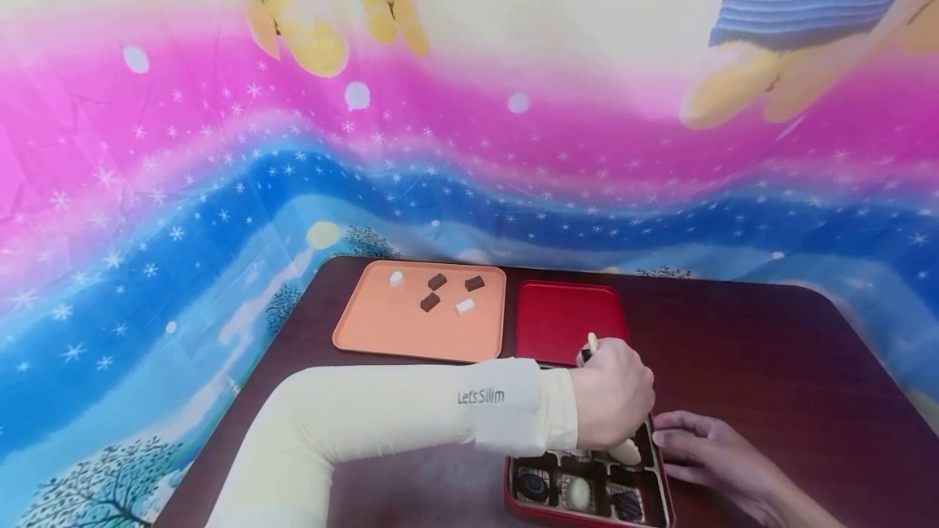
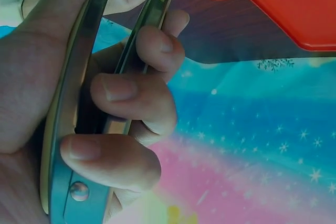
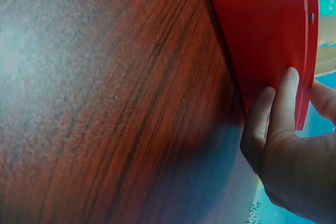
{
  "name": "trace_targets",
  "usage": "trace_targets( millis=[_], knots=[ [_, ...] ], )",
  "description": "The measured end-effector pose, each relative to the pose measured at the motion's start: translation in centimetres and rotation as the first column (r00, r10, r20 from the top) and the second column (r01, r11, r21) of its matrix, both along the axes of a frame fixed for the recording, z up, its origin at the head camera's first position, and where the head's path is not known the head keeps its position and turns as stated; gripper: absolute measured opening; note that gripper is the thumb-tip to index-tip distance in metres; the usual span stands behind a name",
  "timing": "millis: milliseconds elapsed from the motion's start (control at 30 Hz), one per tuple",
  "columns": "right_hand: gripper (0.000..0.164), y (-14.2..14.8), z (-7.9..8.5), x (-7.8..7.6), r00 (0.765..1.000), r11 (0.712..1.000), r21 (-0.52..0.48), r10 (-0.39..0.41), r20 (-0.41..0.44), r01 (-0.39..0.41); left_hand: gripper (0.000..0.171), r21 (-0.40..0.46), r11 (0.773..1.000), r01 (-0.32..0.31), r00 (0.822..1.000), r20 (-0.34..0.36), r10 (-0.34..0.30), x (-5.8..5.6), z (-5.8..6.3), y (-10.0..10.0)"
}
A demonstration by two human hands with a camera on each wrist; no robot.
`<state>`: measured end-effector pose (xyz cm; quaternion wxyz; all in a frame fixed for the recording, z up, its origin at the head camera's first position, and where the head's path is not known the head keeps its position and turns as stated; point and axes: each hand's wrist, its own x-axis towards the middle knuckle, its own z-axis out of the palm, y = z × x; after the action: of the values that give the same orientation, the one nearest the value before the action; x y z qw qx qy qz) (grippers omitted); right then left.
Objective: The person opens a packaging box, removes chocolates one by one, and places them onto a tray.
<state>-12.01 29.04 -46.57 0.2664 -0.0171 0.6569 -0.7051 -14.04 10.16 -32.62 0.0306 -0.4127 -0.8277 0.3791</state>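
Note:
Reaching across the table, my left hand (image 1: pixel 612 393) grips a pair of metal tongs (image 2: pixel 139 35) with pale outer handles; its fingers curl round one arm, and the riveted end shows below. That hand is over a red chocolate box (image 1: pixel 513 503) with a divided inner tray, hiding its upper part. Compartments hold a dark swirled chocolate (image 1: pixel 533 486), a pale oval one (image 1: pixel 579 494), a dark ridged one (image 1: pixel 627 503) and a cream-coloured piece (image 1: pixel 626 453). At the box's right side is my right hand (image 1: pixel 722 459), its fairly straight fingers (image 3: pixel 286 100) resting against the red wall.
An orange tray (image 1: pixel 381 332) at the back left bears several small dark and white pieces. Next to it lies a red tray-like lid (image 1: pixel 568 316), partly behind the left hand. The dark wooden table (image 1: pixel 756 357) ends at a colourful printed cloth (image 1: pixel 469 145).

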Motion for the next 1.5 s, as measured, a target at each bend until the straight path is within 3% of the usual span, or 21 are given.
trace_targets(
  millis=[367, 833, 1067, 1500],
  knots=[
    [0.029, 0.0, 0.0, 0.0, 1.000, 1.000, 0.006, -0.011, 0.006, 0.011, 0.009, 0.001, 1.000, 0.028, 0.999, -0.018, -0.028, -0.2, -0.9, 0.2],
    [0.029, 0.0, 0.0, 0.0, 1.000, 1.000, -0.003, -0.003, 0.003, 0.003, 0.010, 0.003, 0.997, 0.077, 0.997, -0.008, -0.077, -0.6, -0.4, -0.4],
    [0.029, 0.1, 0.0, 0.0, 1.000, 1.000, -0.003, -0.006, 0.010, 0.006, 0.009, 0.027, 0.995, 0.101, 0.995, -0.011, -0.101, -0.4, 0.9, -0.8],
    [0.026, 0.2, -0.2, 0.0, 1.000, 1.000, 0.006, 0.003, -0.002, -0.003, 0.011, 0.115, 0.990, 0.077, 0.997, 0.009, -0.079, -0.9, 5.0, -3.3]
  ],
)
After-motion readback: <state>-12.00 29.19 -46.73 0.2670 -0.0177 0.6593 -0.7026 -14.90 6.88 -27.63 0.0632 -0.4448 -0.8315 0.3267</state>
